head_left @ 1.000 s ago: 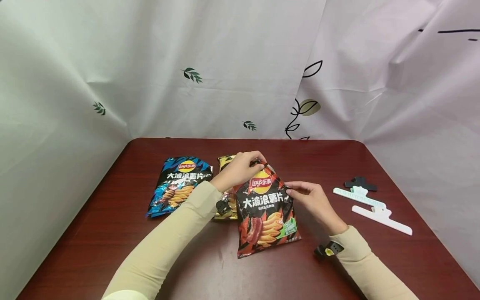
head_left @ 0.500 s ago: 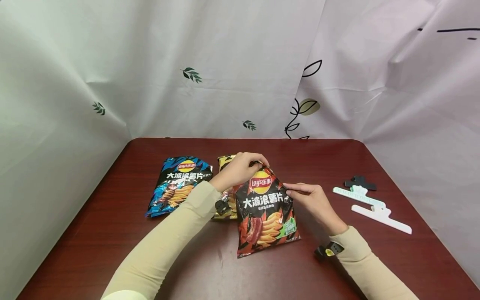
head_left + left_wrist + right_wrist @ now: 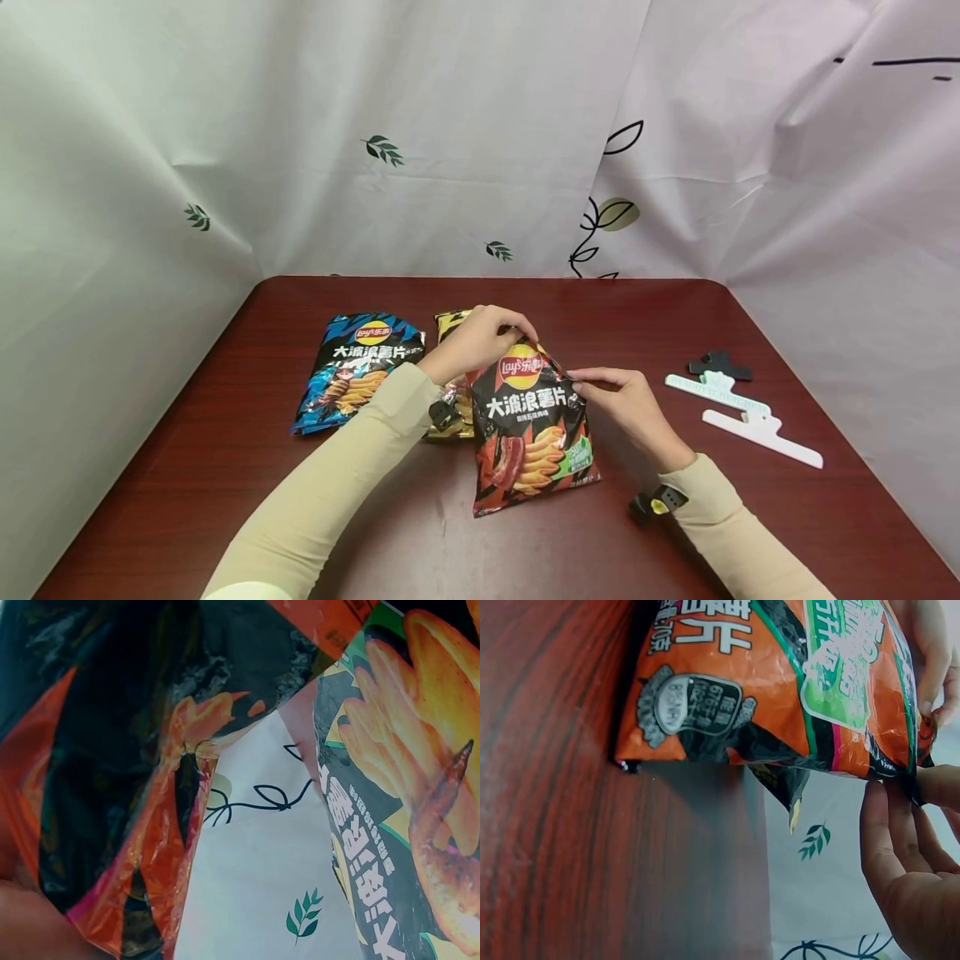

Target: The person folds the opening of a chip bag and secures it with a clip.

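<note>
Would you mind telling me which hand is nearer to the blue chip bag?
Left. The left hand grips the red bag's top just beside the blue chip bag; the right hand is beyond the red bag.

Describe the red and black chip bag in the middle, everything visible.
The red and black chip bag is glossy foil with a yellow-red logo, white characters, ridged chips and a green patch. It stands tilted on the table. The left hand grips its top; the right hand pinches its right edge.
</note>
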`<state>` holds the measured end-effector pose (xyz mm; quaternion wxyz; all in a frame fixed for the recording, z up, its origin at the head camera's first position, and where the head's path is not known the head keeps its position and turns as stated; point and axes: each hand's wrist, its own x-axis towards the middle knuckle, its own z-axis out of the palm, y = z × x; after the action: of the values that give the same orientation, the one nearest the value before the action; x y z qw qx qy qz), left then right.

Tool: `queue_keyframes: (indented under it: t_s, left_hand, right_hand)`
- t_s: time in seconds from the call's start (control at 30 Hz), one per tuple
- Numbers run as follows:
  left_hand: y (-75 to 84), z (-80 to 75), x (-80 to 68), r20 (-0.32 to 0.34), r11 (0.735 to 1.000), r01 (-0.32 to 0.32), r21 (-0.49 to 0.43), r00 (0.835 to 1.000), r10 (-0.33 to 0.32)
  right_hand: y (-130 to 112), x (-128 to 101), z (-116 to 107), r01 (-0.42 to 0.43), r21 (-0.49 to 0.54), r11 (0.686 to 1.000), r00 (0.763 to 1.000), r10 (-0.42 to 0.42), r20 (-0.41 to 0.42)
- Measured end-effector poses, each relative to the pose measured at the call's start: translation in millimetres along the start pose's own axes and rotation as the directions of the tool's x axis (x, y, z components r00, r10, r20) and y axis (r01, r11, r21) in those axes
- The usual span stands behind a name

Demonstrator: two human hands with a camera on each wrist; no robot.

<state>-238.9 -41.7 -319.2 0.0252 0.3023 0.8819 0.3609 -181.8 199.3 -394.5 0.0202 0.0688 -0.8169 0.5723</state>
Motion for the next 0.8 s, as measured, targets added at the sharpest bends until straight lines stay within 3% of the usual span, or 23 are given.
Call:
queue_keyframes:
  t_s: [0.23, 0.8]
  left_hand:
    - [1.0, 0.8, -0.5, -0.011, 1.000, -0.008, 0.018, 1.000, 0.008]
    - [0.7, 1.7, -1.6, -0.018, 0.999, -0.016, 0.031, 1.000, 0.017]
  right_hand:
    - [-0.2, -1.3, 0.0, -0.009, 0.006, 1.000, 1.000, 0.009, -0.019]
    - [2.9, -1.5, 0.2, -0.046, 0.020, 0.999, 0.998, 0.045, 0.038]
